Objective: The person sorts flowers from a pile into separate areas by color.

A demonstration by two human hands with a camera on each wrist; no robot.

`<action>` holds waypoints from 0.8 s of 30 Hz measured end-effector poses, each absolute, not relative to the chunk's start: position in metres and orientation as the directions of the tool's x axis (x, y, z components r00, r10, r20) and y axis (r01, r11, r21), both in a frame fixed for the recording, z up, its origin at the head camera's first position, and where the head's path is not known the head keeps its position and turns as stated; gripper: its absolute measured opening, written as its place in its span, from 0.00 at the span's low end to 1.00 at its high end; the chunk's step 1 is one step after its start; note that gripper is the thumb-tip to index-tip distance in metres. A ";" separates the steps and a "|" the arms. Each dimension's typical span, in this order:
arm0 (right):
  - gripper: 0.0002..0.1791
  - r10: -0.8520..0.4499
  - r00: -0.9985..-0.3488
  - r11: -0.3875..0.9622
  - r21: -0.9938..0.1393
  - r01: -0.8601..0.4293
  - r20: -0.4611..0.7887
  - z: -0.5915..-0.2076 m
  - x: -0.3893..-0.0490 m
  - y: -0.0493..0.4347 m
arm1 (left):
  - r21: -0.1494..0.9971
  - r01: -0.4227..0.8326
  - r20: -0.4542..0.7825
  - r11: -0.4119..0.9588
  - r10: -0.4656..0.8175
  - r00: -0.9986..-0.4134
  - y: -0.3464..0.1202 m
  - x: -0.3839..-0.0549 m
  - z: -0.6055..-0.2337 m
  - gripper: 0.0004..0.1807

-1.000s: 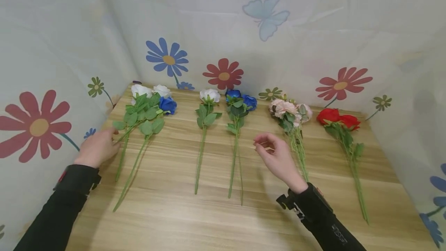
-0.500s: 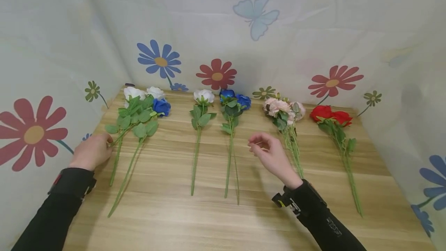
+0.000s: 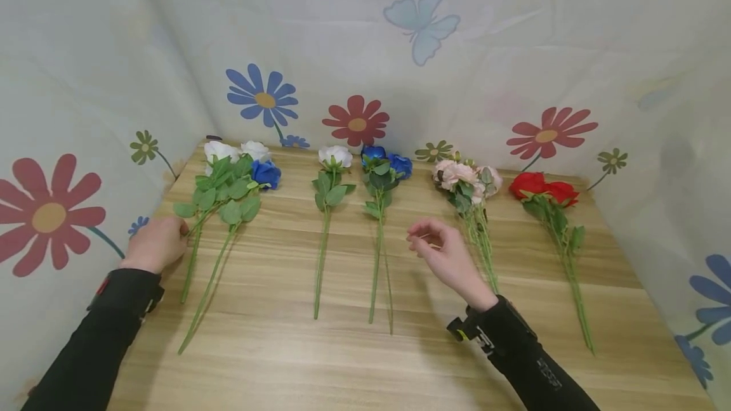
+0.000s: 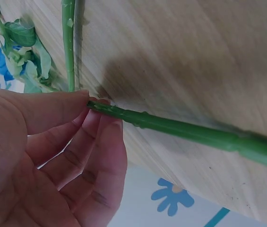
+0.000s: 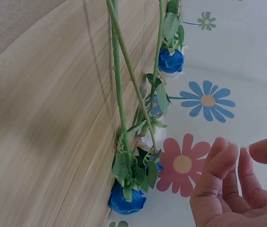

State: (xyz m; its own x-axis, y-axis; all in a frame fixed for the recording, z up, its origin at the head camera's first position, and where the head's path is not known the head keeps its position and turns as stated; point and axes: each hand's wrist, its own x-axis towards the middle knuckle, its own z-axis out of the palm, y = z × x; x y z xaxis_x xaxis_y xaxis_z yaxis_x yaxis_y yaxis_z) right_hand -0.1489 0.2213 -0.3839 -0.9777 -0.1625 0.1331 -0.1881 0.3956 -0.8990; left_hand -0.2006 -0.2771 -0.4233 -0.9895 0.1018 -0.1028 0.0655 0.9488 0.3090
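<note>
At the left, my left hand (image 3: 156,244) pinches the end of a green rose stem (image 4: 185,130) between thumb and fingertips. Which bloom it belongs to is hard to tell. Beside it lie crossed white roses (image 3: 221,151) and a blue rose (image 3: 266,174). My right hand (image 3: 448,255) hovers over the table, fingers loosely bent and holding nothing; a small gap parts thumb and fingertips in the right wrist view. Close to it lie two blue roses (image 3: 400,166) on its left and a pale pink bunch (image 3: 458,176), partly behind the hand, on its right.
A single white rose (image 3: 335,156) lies left of the blue pair. Red roses (image 3: 528,184) lie at the right of the wooden table (image 3: 274,366). A printed fabric backdrop (image 3: 320,30) rises along the back and sides.
The head view has shifted slightly, moving everything a little to the left in the picture. The left hand keeps to the same stem; the right hand holds its pose. The flowers lie as before.
</note>
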 end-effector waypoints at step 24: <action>0.08 -0.196 -0.969 0.403 -0.888 -0.222 0.153 -0.390 -0.146 0.220 | 0.294 0.105 -0.063 0.950 0.129 -0.990 -0.269 -0.192 -0.410 0.12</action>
State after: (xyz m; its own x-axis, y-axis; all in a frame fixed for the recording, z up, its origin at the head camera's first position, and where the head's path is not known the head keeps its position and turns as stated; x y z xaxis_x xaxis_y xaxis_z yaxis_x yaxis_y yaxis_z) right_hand -0.1456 0.2199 -0.3905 -0.9686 -0.1962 0.1529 -0.2218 0.4027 -0.8881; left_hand -0.1922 -0.2688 -0.4096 -0.9897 0.1288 -0.0632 0.1048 0.9500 0.2941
